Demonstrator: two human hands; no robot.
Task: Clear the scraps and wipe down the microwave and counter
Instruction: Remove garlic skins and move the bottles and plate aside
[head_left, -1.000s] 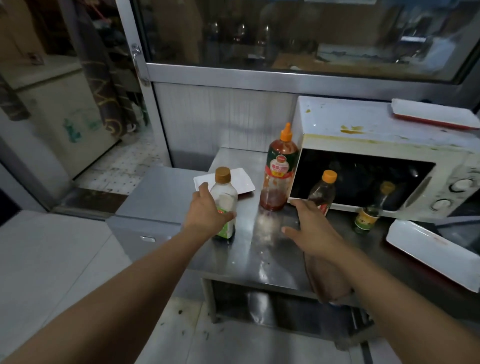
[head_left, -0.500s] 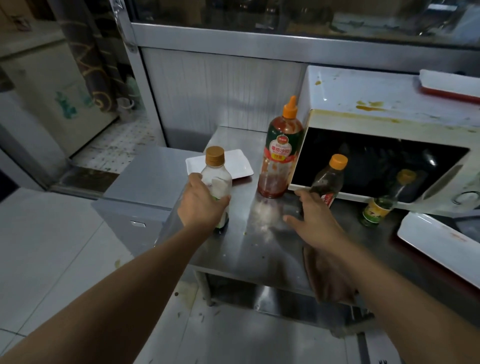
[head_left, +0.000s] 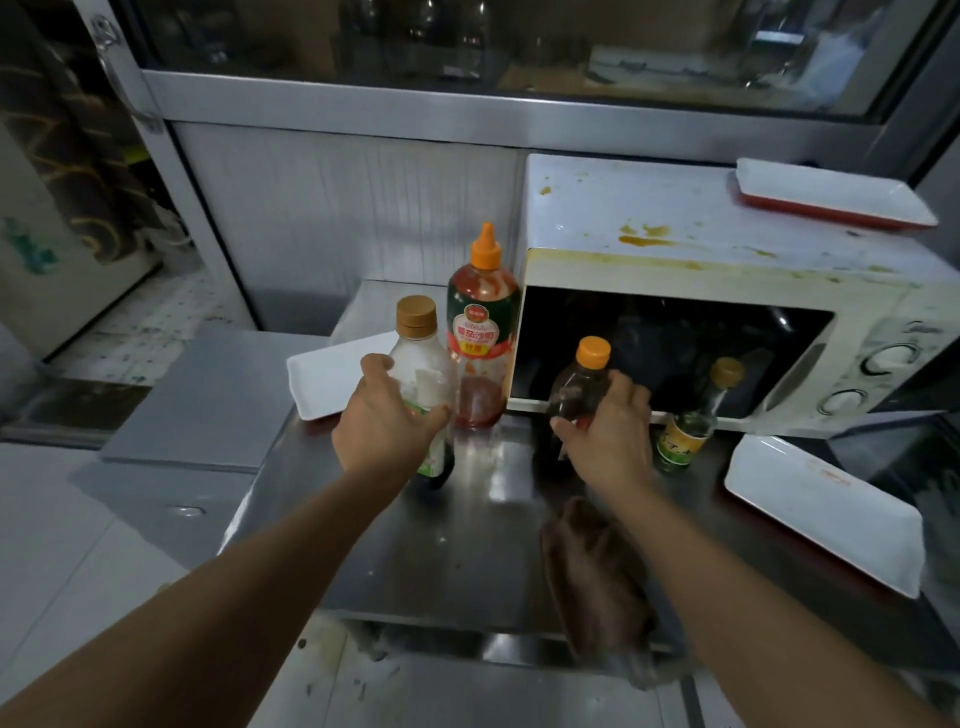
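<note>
Bench (head_left: 467, 561) clearing is the step in hand, judging by both hands on bottles and the wiping not yet begun. Left hand (head_left: 387, 423) grips a pale bottle (head_left: 421, 364) with a tan cap, near the bench's left edge; whether its base is on the steel or just off it I cannot tell. Right hand (head_left: 605, 434) is curled round a dark bottle (head_left: 582, 387) with an orange cap, just in front of the microwave (head_left: 675, 280) door. Between the two stands a tall red sauce bottle (head_left: 480, 338), close to the microwave's left front corner. Right of the right hand a small green bottle (head_left: 691, 421) stands by the door. A brown cloth (head_left: 597, 577) hangs over the front edge under the right forearm. White trays lie at the back left (head_left: 324, 382), at the right edge (head_left: 826, 514), and on the microwave top (head_left: 836, 195). That top carries yellow-brown stains (head_left: 644, 239), and the door frame is smeared.

Next, I judge, both bottles need lifting straight up and setting aside; mind the red bottle, easily knocked.
</note>
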